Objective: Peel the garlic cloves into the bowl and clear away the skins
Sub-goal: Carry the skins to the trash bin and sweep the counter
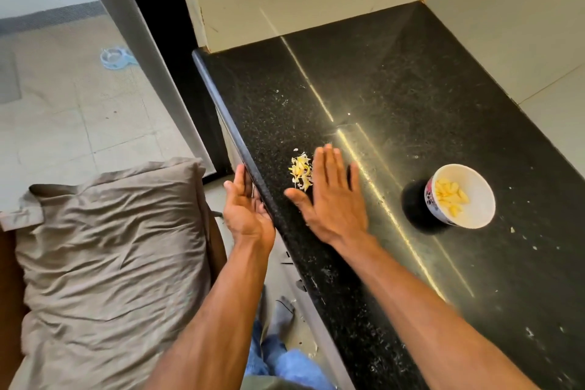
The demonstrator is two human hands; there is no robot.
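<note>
We see a black speckled countertop (395, 89) running from the near right to the far wall, with its rounded front edge on the left side of the scene. A small pile of garlic skins (300, 171) lies on the countertop close to that edge. The right hand (332, 199) lies flat on the countertop, palm down, fingers straight and held together, thumb spread toward the near left; the side of the hand touches the right side of the skins and grips nothing. The left hand (245, 206) sits just off the countertop edge, at or slightly below the level of the surface, palm up and turned toward the edge, fingers relaxed and apart; it holds nothing that we can make out. The skins lie between the two hands. The bowl (462, 196), white inside with a patterned outer wall, stands on the countertop well to the right of the right hand, and the peeled garlic cloves (451, 195) lie inside it. A few stray flecks are scattered on the countertop near the bowl and along the near edge. To the left of the countertop, a crumpled grey-brown pillow (104, 263) lies in the near left, and a tiled floor (63, 111) extends behind it.
</note>
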